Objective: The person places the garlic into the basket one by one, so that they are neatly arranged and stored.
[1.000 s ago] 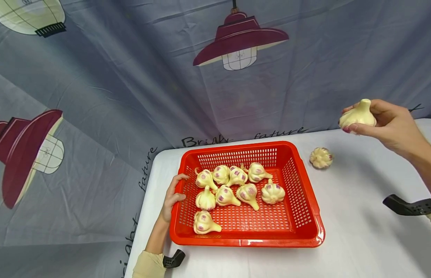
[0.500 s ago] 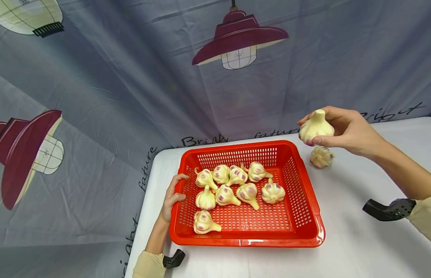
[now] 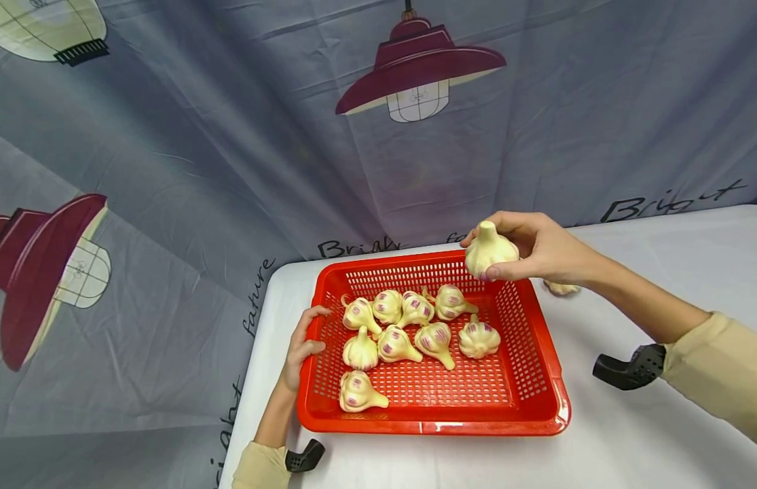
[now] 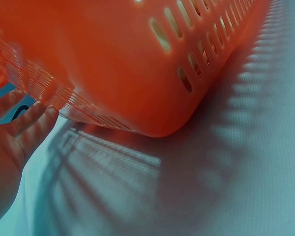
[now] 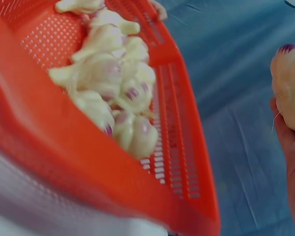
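In the head view my right hand [image 3: 540, 248] holds a garlic bulb [image 3: 491, 252] by its sides, stem up, above the far right corner of a red plastic basket [image 3: 470, 426]. That bulb also shows at the right edge of the right wrist view, with purple streaks on its underside. My left hand [image 3: 301, 346] grips the basket's left rim; in the left wrist view its fingers [image 4: 37, 120] lie against the slotted wall. Several garlic bulbs [image 3: 398, 344] with purple markings lie inside the basket, mostly toward the left and back. Another bulb [image 3: 561, 288] lies outside, partly hidden behind my right hand.
The basket stands on a white-covered table [image 3: 629, 435]. A grey-blue curtain [image 3: 280, 149] printed with lamps and lettering hangs behind and to the left. Black wrist devices [image 3: 631, 367] show at both sleeves.
My right hand has carried the garlic bulb leftward and slightly lower, from the table's right side to over the basket. The left hand and basket have stayed put.
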`<action>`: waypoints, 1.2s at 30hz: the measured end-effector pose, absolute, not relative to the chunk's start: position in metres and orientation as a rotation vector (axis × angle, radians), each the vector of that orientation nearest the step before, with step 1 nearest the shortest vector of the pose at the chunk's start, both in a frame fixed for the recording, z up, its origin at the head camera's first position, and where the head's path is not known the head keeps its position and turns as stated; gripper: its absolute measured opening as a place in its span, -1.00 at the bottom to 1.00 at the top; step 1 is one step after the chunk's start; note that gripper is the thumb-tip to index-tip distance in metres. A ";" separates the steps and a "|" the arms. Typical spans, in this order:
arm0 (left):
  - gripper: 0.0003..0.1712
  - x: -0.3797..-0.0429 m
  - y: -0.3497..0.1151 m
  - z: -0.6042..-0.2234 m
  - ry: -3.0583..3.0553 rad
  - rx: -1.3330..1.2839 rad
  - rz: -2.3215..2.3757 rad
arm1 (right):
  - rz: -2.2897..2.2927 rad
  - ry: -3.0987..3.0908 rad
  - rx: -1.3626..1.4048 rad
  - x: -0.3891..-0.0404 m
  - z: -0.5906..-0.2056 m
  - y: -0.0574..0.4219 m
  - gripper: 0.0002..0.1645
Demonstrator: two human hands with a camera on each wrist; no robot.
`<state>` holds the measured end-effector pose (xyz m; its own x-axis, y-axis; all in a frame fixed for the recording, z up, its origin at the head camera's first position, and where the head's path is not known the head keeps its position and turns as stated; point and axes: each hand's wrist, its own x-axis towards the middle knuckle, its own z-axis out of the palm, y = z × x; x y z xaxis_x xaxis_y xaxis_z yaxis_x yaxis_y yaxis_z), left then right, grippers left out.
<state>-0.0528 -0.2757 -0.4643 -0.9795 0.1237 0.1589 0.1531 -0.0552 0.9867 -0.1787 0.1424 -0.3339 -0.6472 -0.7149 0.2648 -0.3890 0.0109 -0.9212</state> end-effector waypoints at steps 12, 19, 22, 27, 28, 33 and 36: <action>-0.34 -0.053 -0.277 -0.464 -2.137 -0.341 -2.256 | -1.532 1.812 -1.154 -0.169 -0.359 0.081 -0.55; -0.35 -0.053 -0.277 -0.464 -2.125 -0.346 -2.266 | -1.387 1.843 -1.228 -0.164 -0.378 0.045 -0.50; -0.35 -0.054 -0.277 -0.465 -2.128 -0.340 -2.255 | -1.300 1.864 -1.265 -0.160 -0.383 0.033 -0.49; -0.34 -0.055 -0.276 -0.466 -2.129 -0.323 -2.244 | -1.157 1.875 -1.286 -0.150 -0.391 0.019 -0.48; -0.34 -0.055 -0.276 -0.466 -2.124 -0.326 -2.252 | -1.141 1.870 -1.281 -0.148 -0.393 0.017 -0.49; -0.34 -0.054 -0.276 -0.465 -2.125 -0.347 -2.264 | -1.102 1.781 -1.231 -0.137 -0.401 0.012 -0.54; -0.34 -0.054 -0.276 -0.465 -2.130 -0.349 -2.248 | -1.028 1.769 -1.286 -0.131 -0.403 0.009 -0.53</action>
